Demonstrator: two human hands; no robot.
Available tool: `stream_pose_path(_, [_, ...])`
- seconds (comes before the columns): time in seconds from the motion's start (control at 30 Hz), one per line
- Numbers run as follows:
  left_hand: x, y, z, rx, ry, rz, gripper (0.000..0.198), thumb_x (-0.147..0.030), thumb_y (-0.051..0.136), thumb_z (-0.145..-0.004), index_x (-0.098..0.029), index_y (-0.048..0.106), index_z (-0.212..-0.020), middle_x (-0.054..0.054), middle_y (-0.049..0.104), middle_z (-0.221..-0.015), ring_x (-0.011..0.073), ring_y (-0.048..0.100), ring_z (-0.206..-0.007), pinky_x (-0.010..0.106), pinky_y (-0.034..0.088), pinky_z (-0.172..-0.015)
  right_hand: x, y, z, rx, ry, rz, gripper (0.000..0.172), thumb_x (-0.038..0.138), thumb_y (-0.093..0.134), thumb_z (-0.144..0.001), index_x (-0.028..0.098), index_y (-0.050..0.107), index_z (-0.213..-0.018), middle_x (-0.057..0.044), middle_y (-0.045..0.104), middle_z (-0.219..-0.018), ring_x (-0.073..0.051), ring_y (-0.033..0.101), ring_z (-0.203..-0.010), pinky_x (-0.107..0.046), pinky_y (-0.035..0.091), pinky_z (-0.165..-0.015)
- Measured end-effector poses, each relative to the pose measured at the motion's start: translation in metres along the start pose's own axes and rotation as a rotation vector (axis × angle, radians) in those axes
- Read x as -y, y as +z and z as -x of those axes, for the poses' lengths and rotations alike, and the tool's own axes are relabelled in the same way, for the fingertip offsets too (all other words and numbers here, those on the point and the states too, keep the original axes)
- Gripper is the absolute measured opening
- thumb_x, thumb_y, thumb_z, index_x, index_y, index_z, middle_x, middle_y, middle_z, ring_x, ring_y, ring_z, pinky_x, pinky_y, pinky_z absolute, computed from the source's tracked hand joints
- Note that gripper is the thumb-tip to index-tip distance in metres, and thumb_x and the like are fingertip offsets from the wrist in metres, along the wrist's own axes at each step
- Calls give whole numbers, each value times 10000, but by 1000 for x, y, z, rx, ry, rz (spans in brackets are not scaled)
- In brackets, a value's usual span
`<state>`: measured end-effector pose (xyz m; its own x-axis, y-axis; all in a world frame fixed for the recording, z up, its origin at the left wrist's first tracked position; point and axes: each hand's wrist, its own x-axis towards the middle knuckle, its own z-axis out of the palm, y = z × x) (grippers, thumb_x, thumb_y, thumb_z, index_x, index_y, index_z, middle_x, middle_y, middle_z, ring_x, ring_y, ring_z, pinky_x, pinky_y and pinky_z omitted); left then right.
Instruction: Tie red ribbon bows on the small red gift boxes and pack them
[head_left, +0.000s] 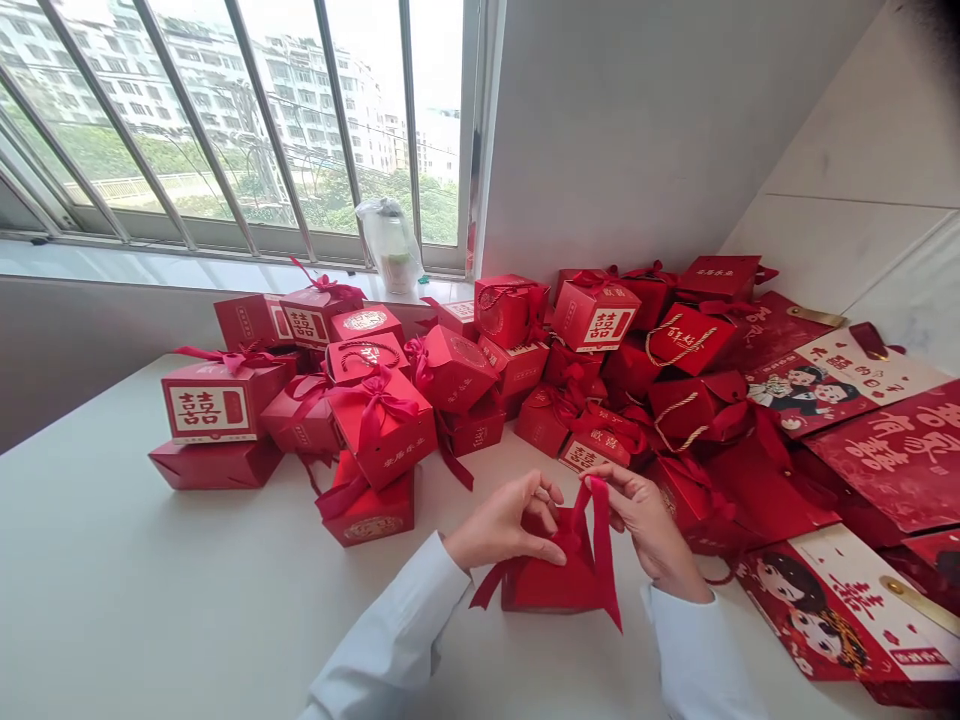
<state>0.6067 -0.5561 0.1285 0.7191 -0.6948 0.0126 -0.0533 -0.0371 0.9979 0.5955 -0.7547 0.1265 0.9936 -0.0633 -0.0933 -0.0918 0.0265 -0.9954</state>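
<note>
The small red box (547, 585) sits on the white counter (150, 600) at its near edge, between the two hands, and its top is mostly hidden behind them. The left hand (501, 525) rests on the box top with its fingers (544, 548) pressed together, pinching the dark red ribbon (602, 555) at the middle. The fingers of the right hand (651, 528) pinch a loop of the same ribbon and hold it upright. One ribbon tail hangs down the front of the box; another trails off to the left. The white sleeves (397, 640) are cut off by the bottom edge.

Behind the box lies a heap of red boxes (450, 380), many tied with bows, stacked so that several hide each other. A box at the left (217, 400) and one farther back (596, 318) carry white labels with the red character 囍. The gold script on other lids is too small to read. At the right lie flat paper bags (840, 600) printed with a cartoon couple, partly cut off by the frame, with large gold characters that are only partly seen.

A barred window (225, 120) shows apartment blocks and trees. On its sill (150, 268) stands a jar wrapped in clear plastic (394, 250), its contents unclear. A plain wall (637, 120) meets pale tiles (862, 150) at the right.
</note>
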Motion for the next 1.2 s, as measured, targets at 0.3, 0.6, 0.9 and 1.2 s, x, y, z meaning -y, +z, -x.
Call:
stream_pose_path(0.3, [-1,-1,1,35,-43,35,501,-336,813,-577,-180,413,-836,-18,593,-708,128,583,-675,223,389,-618,38,5,9,525,-84,45,302,470,649,-774,169,656,-768,2,572,-632,-99,472,-513,-220,345,-479])
stream_pose_path(0.6, [0,-1,1,78,-82,-88,460,-417,802,-577,-157,511,-822,-2,629,-694,101,532,-628,210,347,-608,21,-47,-4,753,23,-44,276,379,737,-699,185,541,-693,-14,581,-742,-132,524,-592,-273,384,-590])
stream_pose_path(0.9, [-4,2,0,30,-40,-81,572,-350,807,-596,-153,517,-1048,-25,600,-639,163,600,-786,245,412,-718,67,-21,-32,782,-105,373,235,294,551,-713,192,531,-502,-47,613,-731,-191,539,-732,-336,414,-733])
stream_pose_path(1.2, [-4,2,0,26,-54,-161,302,-353,764,-629,-147,574,-739,-2,621,-639,129,547,-590,250,379,-564,104,50,-33,912,-470,691,243,137,412,-651,190,549,-457,-13,599,-784,-109,501,-614,-216,408,-562])
